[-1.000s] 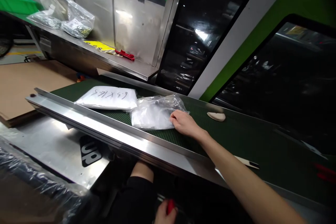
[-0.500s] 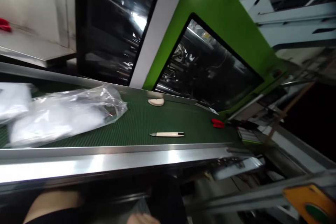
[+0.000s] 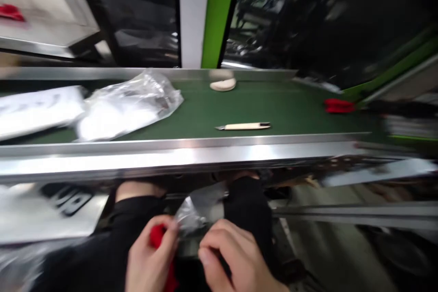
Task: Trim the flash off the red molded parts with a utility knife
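One red tool point(image 3: 156, 236) in left hand point(image 3: 148, 262)

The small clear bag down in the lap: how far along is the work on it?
Seemingly done: a white packet and a clear filled bag lie on the green belt. In hand: the left hand grips a red object beside the small clear bag; the right hand curls close by, its grip blurred. Probably left: that bag is not on the belt, and the cream-handled knife lies untouched.
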